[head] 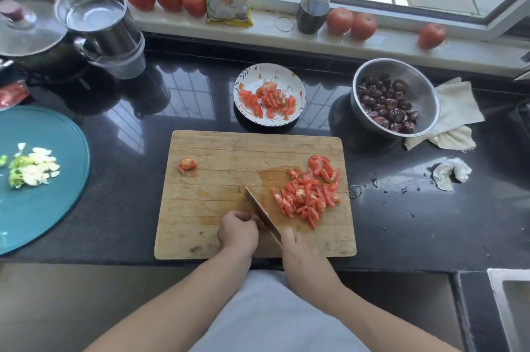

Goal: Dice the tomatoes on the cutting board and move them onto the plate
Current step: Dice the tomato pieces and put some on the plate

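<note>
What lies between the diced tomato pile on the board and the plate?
Head view: only bare cutting board and a strip of dark counter separate the diced pile from the plate.

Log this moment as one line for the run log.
step: dicing | left hand: holds tomato piece | right hand: grips knife | diced pile on cutting board | plate: partly filled
</note>
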Available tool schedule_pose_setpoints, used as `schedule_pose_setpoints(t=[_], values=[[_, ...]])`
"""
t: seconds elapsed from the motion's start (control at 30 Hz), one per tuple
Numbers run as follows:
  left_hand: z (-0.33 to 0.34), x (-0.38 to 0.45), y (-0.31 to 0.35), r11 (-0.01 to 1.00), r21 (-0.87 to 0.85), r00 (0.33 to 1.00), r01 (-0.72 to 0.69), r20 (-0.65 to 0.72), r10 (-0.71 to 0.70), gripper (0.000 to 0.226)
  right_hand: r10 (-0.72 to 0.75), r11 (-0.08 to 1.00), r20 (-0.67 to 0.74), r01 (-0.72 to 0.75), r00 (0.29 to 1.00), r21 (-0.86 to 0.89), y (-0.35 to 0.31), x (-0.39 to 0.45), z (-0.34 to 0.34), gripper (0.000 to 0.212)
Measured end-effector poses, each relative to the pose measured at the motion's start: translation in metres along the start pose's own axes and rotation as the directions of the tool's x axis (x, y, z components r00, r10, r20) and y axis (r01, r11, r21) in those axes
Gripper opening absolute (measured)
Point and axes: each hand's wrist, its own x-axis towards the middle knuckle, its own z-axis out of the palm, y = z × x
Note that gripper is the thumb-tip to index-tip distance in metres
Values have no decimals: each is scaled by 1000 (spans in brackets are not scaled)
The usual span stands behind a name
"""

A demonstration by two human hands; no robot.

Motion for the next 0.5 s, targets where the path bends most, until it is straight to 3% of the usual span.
schedule_pose_setpoints(t=[0.1,0.3,0.37,0.5], values=[[0,-1,0,1000,8,1000,15,-3,-15,14,7,1000,69,-8,998,23,8,-7,3,24],[1,-7,3,1000,-15,1000,-6,-13,6,7,5,979,13,-8,1000,203,-18,27,-16,27],[1,-7,2,1000,0,1000,-19,-14,19,8,48,974,12,-50,999,221,-7,21,-15,32],[-1,-7,0,999,-13,999,-30,22,31,10,165,941,-8,-155,986,299,15,17,-17,22]])
